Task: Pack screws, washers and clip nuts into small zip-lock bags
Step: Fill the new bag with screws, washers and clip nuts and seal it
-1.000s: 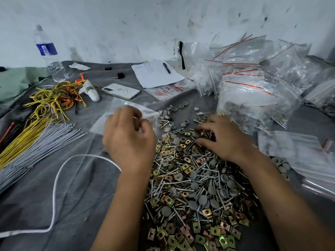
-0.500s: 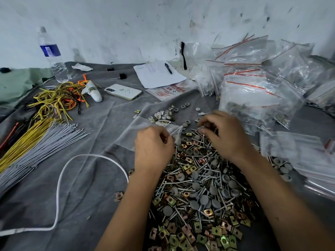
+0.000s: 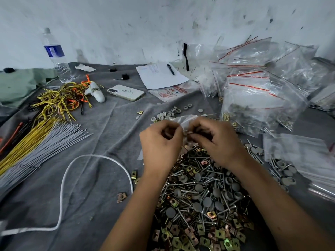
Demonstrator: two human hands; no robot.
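Observation:
A big heap of screws, grey caps and brass clip nuts (image 3: pixel 203 198) lies on the grey cloth in front of me. Both hands meet above its far end. My left hand (image 3: pixel 160 147) pinches the edge of a small clear zip-lock bag (image 3: pixel 186 120). My right hand (image 3: pixel 215 142) has its fingers curled at the bag's mouth, pinching small parts that I cannot make out. Most of the bag is hidden behind my hands. Loose white washers (image 3: pixel 168 114) lie just beyond.
Filled zip-lock bags (image 3: pixel 257 98) are piled at the right, flat empty bags (image 3: pixel 299 154) nearer. Cable ties (image 3: pixel 41 140), yellow wires (image 3: pixel 61 98), a white cord (image 3: pixel 63 187), a phone (image 3: pixel 126 92), a paper sheet with pen (image 3: pixel 161 75) and a water bottle (image 3: pixel 56 55) sit left and back.
My left hand brought the bag from the left over the heap. My right hand lifted off the heap and met it at the bag's mouth.

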